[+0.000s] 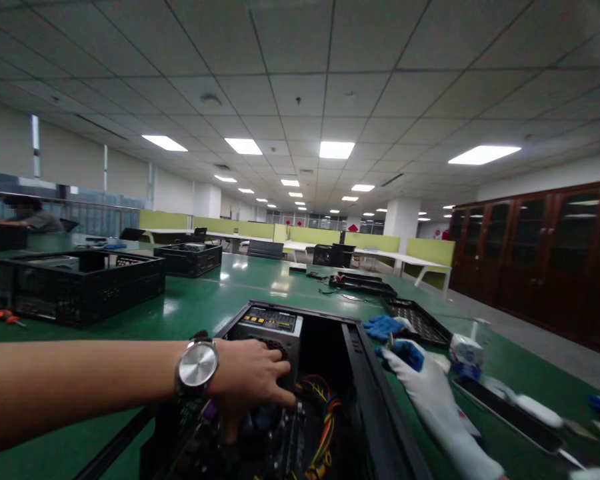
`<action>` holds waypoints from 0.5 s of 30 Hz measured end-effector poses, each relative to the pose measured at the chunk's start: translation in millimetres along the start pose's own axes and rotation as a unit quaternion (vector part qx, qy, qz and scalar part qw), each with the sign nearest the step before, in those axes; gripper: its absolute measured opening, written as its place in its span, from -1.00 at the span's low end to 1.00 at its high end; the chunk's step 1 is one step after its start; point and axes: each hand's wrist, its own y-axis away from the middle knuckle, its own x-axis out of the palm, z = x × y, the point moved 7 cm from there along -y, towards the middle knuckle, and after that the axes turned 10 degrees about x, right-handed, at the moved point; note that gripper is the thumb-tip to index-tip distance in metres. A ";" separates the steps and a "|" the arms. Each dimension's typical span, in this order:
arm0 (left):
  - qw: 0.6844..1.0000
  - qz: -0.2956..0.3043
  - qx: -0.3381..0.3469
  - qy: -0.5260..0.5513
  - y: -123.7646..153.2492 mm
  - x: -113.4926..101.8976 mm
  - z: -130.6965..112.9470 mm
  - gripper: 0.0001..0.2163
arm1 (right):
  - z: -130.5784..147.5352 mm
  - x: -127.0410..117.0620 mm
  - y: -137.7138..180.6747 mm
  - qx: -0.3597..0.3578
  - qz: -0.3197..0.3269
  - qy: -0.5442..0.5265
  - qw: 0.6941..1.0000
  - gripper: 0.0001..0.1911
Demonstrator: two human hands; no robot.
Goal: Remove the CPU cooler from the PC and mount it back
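Observation:
My left hand (255, 377), bare and wearing a silver wristwatch (197, 365), reaches across an open black computer case (380, 407). Its fingers are spread beside the grey power supply (275, 321), with the thumb over the dark board and fan below. I cannot tell whether the fingertips touch anything. Red, yellow and black cables (327, 427) run inside the case. To the right of the case, my right hand (413, 367) wears a white glove with blue on the palm side. Its fingers are curled together near a tiny object that is too blurred to name.
Other open computer cases (80, 287) (193, 257) stand at the left on the green table (245, 287), with an orange-handled tool (10, 318). A blue glove (383, 327), black panels (415, 320) and a long dark tray (510, 413) lie right. A person (30, 217) sits far left.

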 end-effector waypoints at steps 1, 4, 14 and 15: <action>1.000 -0.014 -0.007 0.000 5.5 -11.1 2.7 -0.26 | 13.1 -7.1 1.0 -0.013 -0.006 0.008 1.000 -0.57; 0.995 -0.071 -0.064 0.009 32.2 -49.7 13.2 -0.13 | 69.0 -17.7 12.5 -0.081 0.015 0.063 0.995 -0.60; 0.941 -0.251 -0.177 0.143 151.3 -110.1 -2.3 0.00 | 192.2 143.1 111.8 -0.301 0.370 0.274 0.835 -0.82; 0.936 -0.258 -0.194 0.139 160.1 -108.0 -4.2 0.02 | 188.3 161.4 117.2 -0.322 0.369 0.284 0.824 -0.78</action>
